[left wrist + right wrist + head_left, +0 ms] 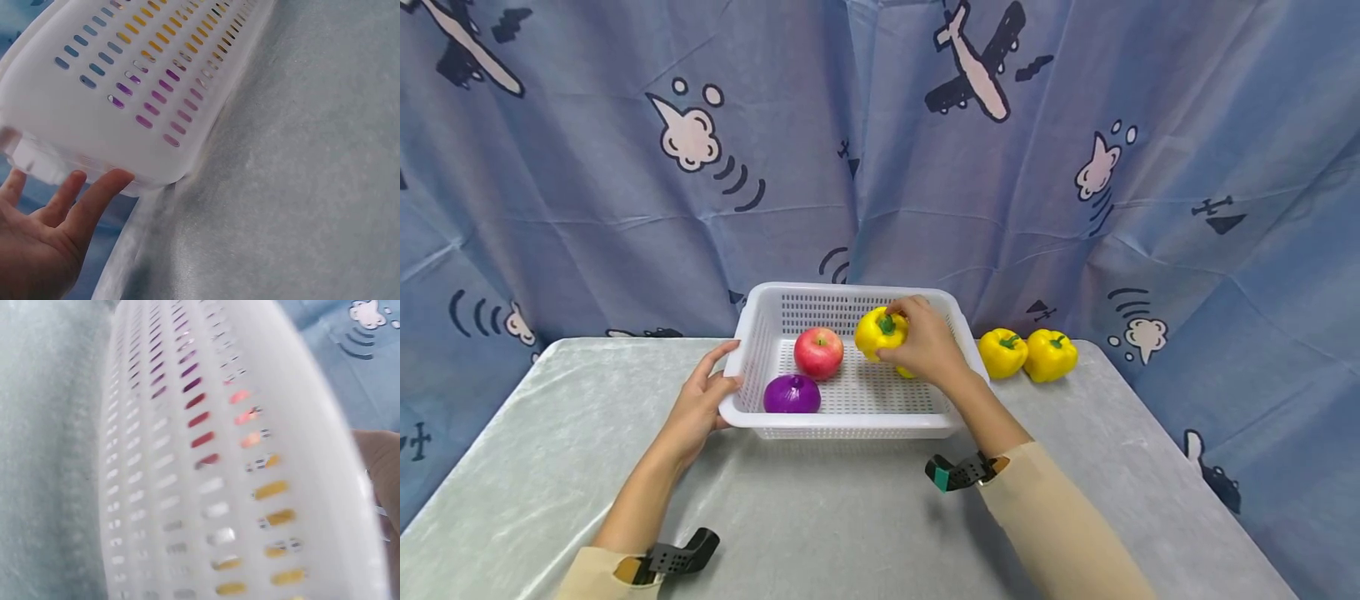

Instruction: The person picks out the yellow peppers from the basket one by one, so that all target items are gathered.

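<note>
My right hand [928, 342] pinches a yellow bell pepper [877, 332] by its side, above the right part of a white plastic basket [842, 421]. Under that hand, a sliver of another yellow pepper [906, 372] shows in the basket. A red apple [818, 352] and a purple onion [792, 394] lie in its left half. At the basket's left end, my left hand [698, 406] holds the rim, its fingers [94, 200] touching the edge in the left wrist view. The right wrist view shows mostly the slotted basket wall [187, 456], with little of the hand.
Two yellow bell peppers [1002, 353] [1051, 356] stand side by side on the table, just right of the basket. A pale cloth covers the table [820, 517]. Behind it hangs a blue curtain [880, 167] with airplane prints.
</note>
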The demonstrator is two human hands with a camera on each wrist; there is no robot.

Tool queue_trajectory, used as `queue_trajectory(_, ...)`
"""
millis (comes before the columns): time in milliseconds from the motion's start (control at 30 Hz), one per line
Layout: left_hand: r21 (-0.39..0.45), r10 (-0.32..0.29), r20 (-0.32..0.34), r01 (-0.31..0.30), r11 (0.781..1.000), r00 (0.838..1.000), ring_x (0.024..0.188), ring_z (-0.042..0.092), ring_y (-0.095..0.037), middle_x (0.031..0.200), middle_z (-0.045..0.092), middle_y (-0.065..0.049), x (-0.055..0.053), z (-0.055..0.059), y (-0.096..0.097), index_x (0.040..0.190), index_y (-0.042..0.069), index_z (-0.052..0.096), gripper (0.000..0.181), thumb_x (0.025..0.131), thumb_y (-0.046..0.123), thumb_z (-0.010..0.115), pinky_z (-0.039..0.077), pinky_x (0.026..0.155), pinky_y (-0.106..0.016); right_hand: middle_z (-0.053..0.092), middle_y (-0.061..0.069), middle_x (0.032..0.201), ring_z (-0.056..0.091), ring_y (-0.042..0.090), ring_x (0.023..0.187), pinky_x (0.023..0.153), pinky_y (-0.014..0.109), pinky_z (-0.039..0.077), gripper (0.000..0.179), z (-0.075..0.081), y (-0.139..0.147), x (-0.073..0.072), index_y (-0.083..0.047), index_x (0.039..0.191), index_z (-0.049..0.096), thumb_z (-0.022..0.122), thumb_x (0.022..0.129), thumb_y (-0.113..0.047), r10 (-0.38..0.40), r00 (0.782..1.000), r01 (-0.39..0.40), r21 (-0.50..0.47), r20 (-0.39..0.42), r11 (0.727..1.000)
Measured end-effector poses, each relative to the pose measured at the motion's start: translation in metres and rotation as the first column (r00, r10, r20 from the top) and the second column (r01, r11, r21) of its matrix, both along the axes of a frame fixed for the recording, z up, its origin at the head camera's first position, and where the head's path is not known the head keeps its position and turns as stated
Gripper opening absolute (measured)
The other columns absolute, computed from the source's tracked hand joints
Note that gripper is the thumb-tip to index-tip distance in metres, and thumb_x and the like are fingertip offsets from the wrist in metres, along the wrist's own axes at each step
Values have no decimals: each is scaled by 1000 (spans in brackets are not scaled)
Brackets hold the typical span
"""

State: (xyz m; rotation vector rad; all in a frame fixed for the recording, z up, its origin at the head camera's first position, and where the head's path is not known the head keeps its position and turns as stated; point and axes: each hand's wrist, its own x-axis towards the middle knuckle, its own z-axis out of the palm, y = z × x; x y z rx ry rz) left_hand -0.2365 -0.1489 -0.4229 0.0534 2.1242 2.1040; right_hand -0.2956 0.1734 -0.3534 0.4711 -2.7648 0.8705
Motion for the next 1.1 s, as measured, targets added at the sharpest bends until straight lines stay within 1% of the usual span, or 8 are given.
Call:
queue_trajectory(200,-2,-2,4,2,1000,1000,105,62,-15,154,42,-26,0,-2,1,159,28,23,60,105,15,43,61,73,-29,62,12,124,60,29,112,98,45,57,56,11,19,19,-5,121,62,88,75,-20,-11,997,6,-54,-81,998)
queue_trajectory(400,-2,-2,1,2,1000,1000,105,62,-15,153,42,-26,0,-3,3,159,28,22,60,105,14,43,61,72,-29,63,14,123,60,32,115,97,49,56,57,22,38,40,-4,121,63,91,73,-18,-29,988,14,-98,-153,995)
queue_trajectory(500,-5,-2,-2,2,1000,1000,105,62,-15,153,41,-26,1,-3,3,160,28,22,60,105,14,43,61,72,-29,63,14,124,60,32,116,96,50,57,58,28,45,49,-4,121,63,91,72,-17,-40,980,21,-100,-194,995)
queue_trajectory(733,-26,-1,3,1,1000,1000,107,60,-18,155,40,-24,0,-1,1,160,30,22,62,104,16,44,61,73,-29,64,15,123,64,32,108,92,49,59,59,35,62,67,-1,120,64,92,69,-10,-84,953,54,-112,-291,992)
queue_trajectory(867,-37,-2,5,2,999,1000,109,60,-18,156,39,-23,0,1,0,160,31,22,62,104,16,43,61,73,-28,63,15,123,64,31,110,94,49,59,58,36,70,78,-1,119,64,92,69,-10,-104,943,66,-128,-315,990)
queue_trajectory(1100,-34,-3,6,3,999,1000,111,59,-20,158,37,-22,1,1,1,160,31,22,61,104,16,43,61,73,-28,63,16,121,63,33,112,93,49,57,55,34,87,92,0,117,64,90,69,-5,-159,935,113,-159,-318,981)
